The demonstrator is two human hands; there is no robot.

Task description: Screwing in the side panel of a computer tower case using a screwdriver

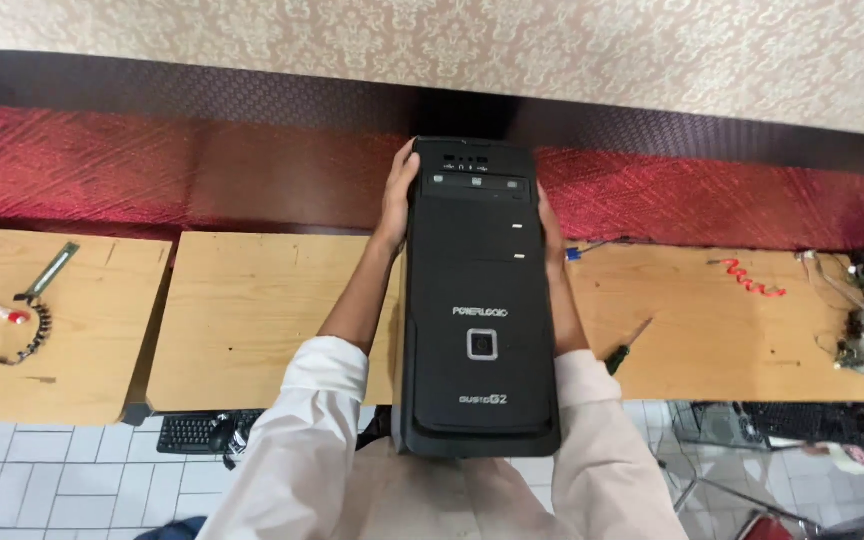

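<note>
Holding a black computer case (pixel 479 300) in centre of frame, front panel facing up, long axis running from bottom to top of frame. Left hand (pixel 398 200) and right hand (pixel 551 232) press its two sides near the far end, approx. equally near. Wooden table (pixel 252 310) sits beneath, w/ screwdriver (pixel 629 345) at right.

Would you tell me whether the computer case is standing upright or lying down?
Lying down: the black computer case has its front panel facing up, lengthwise between both hands.

Both hands (pixel 399 200) (pixel 550 235) outstretched, fingers curled
</note>
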